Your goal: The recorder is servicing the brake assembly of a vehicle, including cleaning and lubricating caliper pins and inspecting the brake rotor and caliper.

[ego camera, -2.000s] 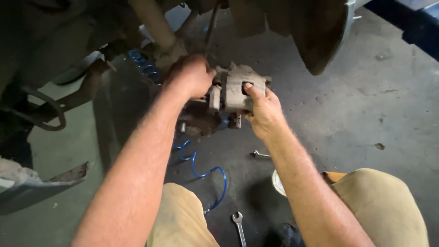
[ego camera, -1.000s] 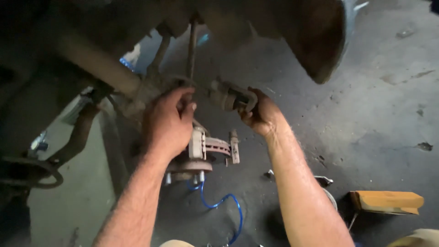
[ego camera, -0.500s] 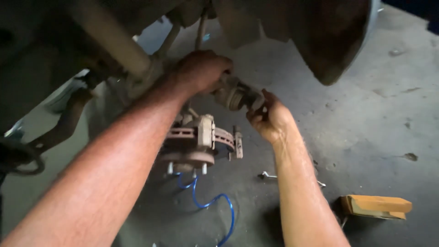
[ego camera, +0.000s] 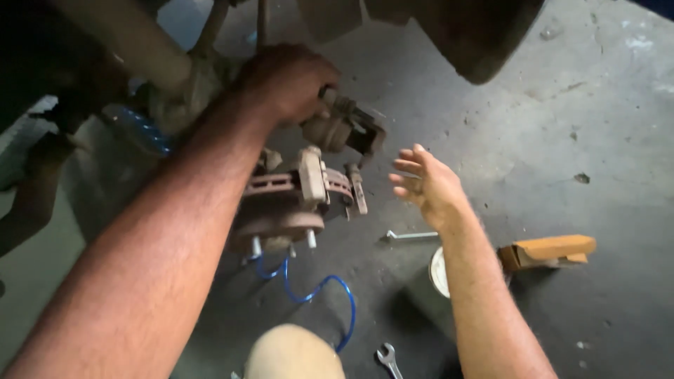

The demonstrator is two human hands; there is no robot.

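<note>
My left hand (ego camera: 288,81) grips a rusty brake caliper (ego camera: 347,130) and holds it up, just above and to the right of the wheel hub. Below it sit the rusty brake disc (ego camera: 277,207) with its studs pointing down and the caliper bracket (ego camera: 316,179) clamped over the disc's edge. My right hand (ego camera: 428,184) hovers to the right of the caliper, fingers spread, touching nothing.
A coiled blue air hose (ego camera: 316,291) runs across the concrete floor under the hub. A small wrench (ego camera: 411,236), a white round container (ego camera: 439,272), an orange cardboard box (ego camera: 547,251) and a combination spanner (ego camera: 388,359) lie on the floor. A dark wheel arch (ego camera: 484,35) hangs above.
My right hand has let go of the caliper and pulled away to the right, opening its fingers. My left hand keeps the caliper raised above the disc.
</note>
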